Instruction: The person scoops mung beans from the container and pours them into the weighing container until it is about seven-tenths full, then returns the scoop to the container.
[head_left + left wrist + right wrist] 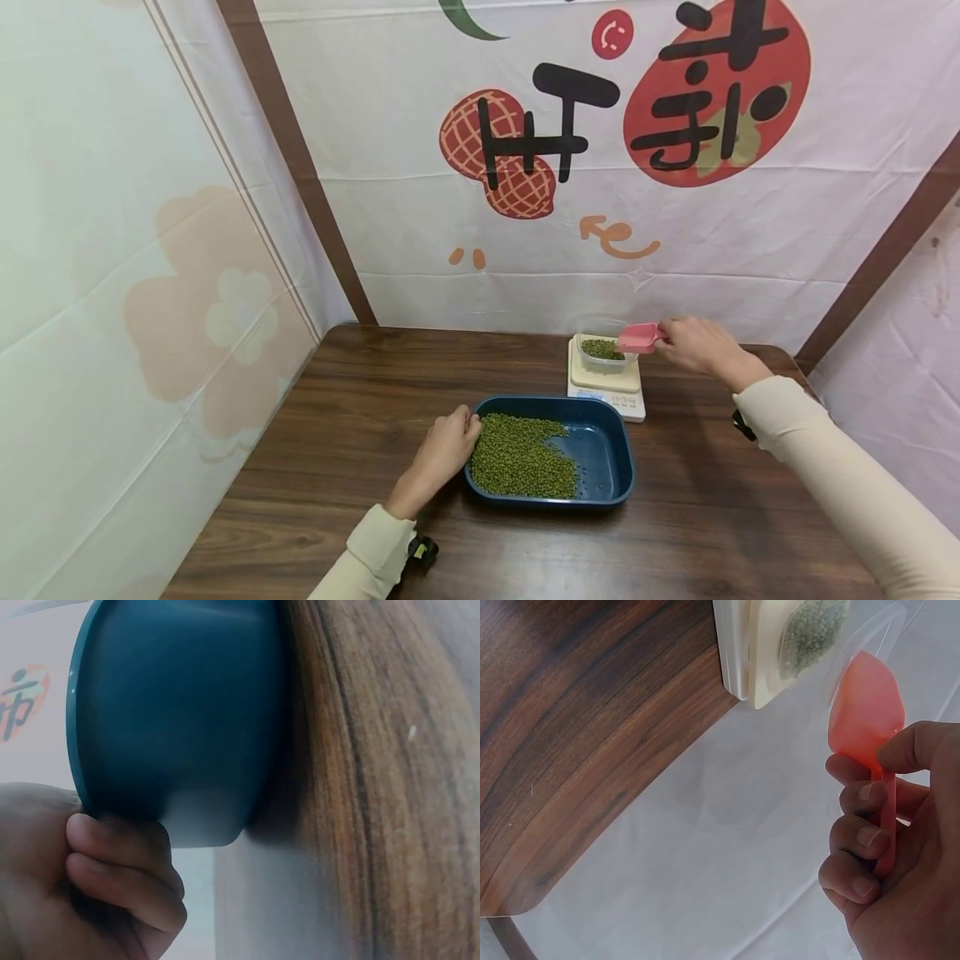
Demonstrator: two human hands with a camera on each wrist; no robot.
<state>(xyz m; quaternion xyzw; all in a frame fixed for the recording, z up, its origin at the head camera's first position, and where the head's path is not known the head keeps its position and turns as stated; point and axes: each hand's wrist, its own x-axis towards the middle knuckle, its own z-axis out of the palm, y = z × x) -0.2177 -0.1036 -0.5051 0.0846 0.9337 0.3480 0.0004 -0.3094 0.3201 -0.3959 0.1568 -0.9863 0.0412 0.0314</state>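
Note:
My left hand (448, 442) grips the left rim of a dark blue rectangular tub (603, 458), its fingers curled against the tub's outer wall in the left wrist view. Green mung beans (517, 462) fill the tub's left side; bare bottom shows at the right. My right hand (693, 343) holds a pink scoop (639, 337) by its handle, thumb near the base of the bowl. The scoop's bowl overlaps the right rim of a clear plastic container (600, 365), which has a layer of mung beans in it. That container stands on a white kitchen scale (626, 407).
The wooden table (390, 392) reaches back to a printed white curtain (420, 242). Behind the tub's right part, the scale stands near the table's back edge. A second curtain (90, 350) hangs along the left side.

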